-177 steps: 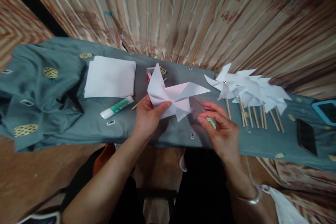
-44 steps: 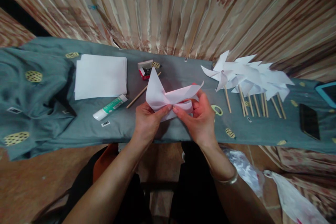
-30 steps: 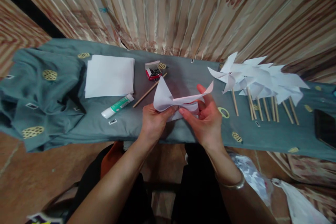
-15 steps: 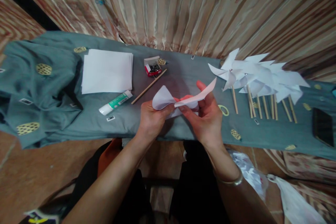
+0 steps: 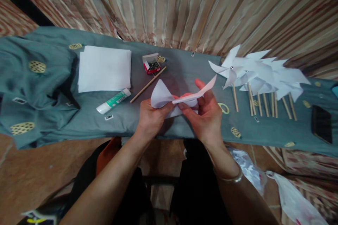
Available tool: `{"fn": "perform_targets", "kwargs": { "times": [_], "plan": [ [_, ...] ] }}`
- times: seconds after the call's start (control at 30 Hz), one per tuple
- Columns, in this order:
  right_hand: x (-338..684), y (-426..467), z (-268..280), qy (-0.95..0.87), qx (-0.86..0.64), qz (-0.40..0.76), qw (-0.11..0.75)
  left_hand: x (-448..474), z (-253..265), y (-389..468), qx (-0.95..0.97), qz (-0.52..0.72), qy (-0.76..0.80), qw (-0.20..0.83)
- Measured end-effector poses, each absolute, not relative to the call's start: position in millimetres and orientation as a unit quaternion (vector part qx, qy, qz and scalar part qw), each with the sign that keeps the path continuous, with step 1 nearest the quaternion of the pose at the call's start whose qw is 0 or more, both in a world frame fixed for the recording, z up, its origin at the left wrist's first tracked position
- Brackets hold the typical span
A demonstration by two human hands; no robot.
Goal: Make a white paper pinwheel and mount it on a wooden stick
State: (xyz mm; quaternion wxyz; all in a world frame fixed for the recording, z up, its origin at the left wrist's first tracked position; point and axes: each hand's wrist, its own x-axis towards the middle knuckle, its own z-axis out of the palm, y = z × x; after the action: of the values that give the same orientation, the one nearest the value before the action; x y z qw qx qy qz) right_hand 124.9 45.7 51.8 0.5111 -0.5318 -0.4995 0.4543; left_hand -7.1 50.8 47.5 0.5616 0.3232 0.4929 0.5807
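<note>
Between my two hands is a white paper pinwheel (image 5: 161, 95), its corners bent in toward the middle and held above the front of the table. My left hand (image 5: 151, 117) grips its left side, thumb toward the centre. My right hand (image 5: 206, 114) pinches the folded middle with the thumb, while its other fingers lie behind the right blade. Part of the paper underneath is hidden by the hands. Just beyond them lies a wooden stick (image 5: 148, 84), and past it an open red-and-white box (image 5: 152, 64) of small metal pins.
A stack of white paper (image 5: 105, 68) and a glue stick (image 5: 113, 101) lie left. Several finished pinwheels (image 5: 264, 70) on sticks overlap at right, near a phone (image 5: 321, 123). A pale yellow-green ring (image 5: 224, 108) is beside my right hand. A curtain (image 5: 169, 7) hangs behind the table.
The view has shifted slightly, so everything sits a little further left and higher. Both hands keep nearly the same grip on the paper pinwheel.
</note>
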Motion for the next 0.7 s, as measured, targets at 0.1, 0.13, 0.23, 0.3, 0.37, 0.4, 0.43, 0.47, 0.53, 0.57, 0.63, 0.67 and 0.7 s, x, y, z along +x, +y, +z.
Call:
{"fn": "perform_targets", "kwargs": {
  "times": [0.1, 0.13, 0.23, 0.3, 0.37, 0.4, 0.43, 0.47, 0.53, 0.57, 0.63, 0.67, 0.7],
  "plan": [
    [124.2, 45.8, 51.8, -0.501, -0.532, 0.453, 0.51, -7.4, 47.9, 50.6, 0.311, 0.581, 0.486, 0.574],
    [124.0, 45.8, 51.6, -0.502, -0.532, 0.453, 0.51, -7.6, 47.7, 50.5, 0.304, 0.581, 0.483, 0.58],
    [123.7, 45.7, 50.4, -0.497, -0.529, 0.453, 0.518, -8.6, 46.7, 50.5, 0.294, 0.57, 0.482, 0.597],
    [123.5, 45.8, 49.6, -0.493, -0.525, 0.453, 0.525, -9.5, 46.4, 50.5, 0.296, 0.564, 0.487, 0.597],
    [123.2, 46.0, 49.0, -0.493, -0.522, 0.455, 0.527, -10.4, 46.4, 50.5, 0.3, 0.564, 0.492, 0.592],
    [123.1, 46.2, 48.8, -0.493, -0.522, 0.456, 0.526, -10.8, 46.6, 50.5, 0.302, 0.563, 0.493, 0.59],
    [122.9, 46.3, 48.6, -0.493, -0.522, 0.459, 0.524, -11.1, 46.8, 50.5, 0.304, 0.563, 0.494, 0.589],
    [122.8, 46.4, 48.4, -0.492, -0.522, 0.461, 0.522, -11.4, 46.9, 50.5, 0.305, 0.563, 0.494, 0.589],
    [122.4, 46.5, 48.5, -0.49, -0.522, 0.466, 0.52, -11.7, 47.1, 50.5, 0.309, 0.563, 0.493, 0.587],
    [122.2, 46.5, 48.7, -0.488, -0.52, 0.471, 0.52, -11.8, 47.1, 50.5, 0.31, 0.563, 0.494, 0.586],
    [121.7, 46.5, 49.6, -0.485, -0.517, 0.477, 0.52, -11.8, 47.2, 50.4, 0.311, 0.561, 0.496, 0.585],
    [121.5, 46.5, 50.2, -0.484, -0.514, 0.479, 0.521, -11.7, 47.3, 50.4, 0.31, 0.561, 0.496, 0.586],
    [121.3, 46.6, 50.7, -0.485, -0.511, 0.482, 0.521, -11.7, 47.4, 50.3, 0.309, 0.561, 0.494, 0.589]
  ]
}}
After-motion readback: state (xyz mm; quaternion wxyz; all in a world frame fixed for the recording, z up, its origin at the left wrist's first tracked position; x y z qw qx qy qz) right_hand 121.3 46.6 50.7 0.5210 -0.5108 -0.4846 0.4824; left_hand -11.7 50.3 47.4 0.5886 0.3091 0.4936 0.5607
